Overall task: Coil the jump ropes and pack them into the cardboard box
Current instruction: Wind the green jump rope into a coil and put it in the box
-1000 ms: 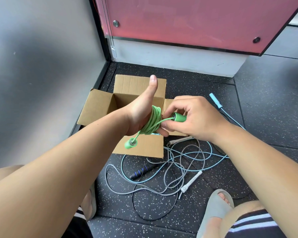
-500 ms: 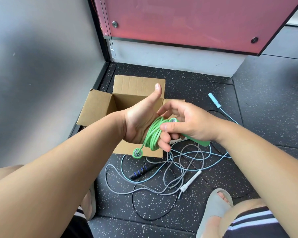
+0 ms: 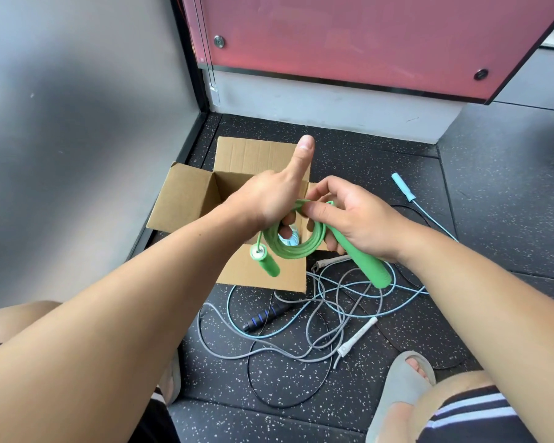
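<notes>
A green jump rope (image 3: 296, 247) is wound into a round coil and held above the open cardboard box (image 3: 186, 196). My left hand (image 3: 269, 199) has its fingers inside the coil, thumb pointing up. My right hand (image 3: 349, 215) pinches the top of the coil and holds one green handle (image 3: 365, 266), which slants down to the right. The other green handle (image 3: 264, 259) dangles below the coil. Something pale blue shows through the coil, inside the box.
On the speckled black floor lie tangled ropes: a light blue one (image 3: 403, 187), a grey one with a white handle (image 3: 355, 338), a black one with a black-and-blue handle (image 3: 266, 316). A grey wall stands at the left. My sandalled foot (image 3: 400, 394) is at lower right.
The coil has come off my left palm into an open ring. My right hand has swung the green handle downward. The dangling handle hangs a little lower.
</notes>
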